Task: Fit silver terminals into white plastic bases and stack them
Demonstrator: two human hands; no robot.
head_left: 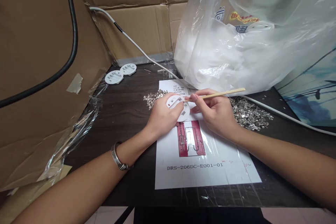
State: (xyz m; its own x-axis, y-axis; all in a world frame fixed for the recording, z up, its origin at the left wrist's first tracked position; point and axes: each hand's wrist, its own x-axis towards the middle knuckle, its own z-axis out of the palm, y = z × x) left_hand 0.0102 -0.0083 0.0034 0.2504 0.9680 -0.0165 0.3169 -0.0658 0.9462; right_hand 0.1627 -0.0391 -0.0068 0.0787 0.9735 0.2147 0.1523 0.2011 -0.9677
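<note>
Forearms [86, 175] converge: left hand [163, 113] holds disc [186, 113], right hand [219, 113] wooden stick [223, 93].

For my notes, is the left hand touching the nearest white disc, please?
Touching: the head view shows the left hand holding that white disc, thumb across it.

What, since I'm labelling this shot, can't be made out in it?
All in the head view:
White disc: partly covered by the left hand.
Wooden stick: its tip is too small to show what it touches.
Metal pile on the right: partly hidden by the right hand.
Plastic bag: cut off by the top edge; cloudy plastic blurs its contents.
</note>
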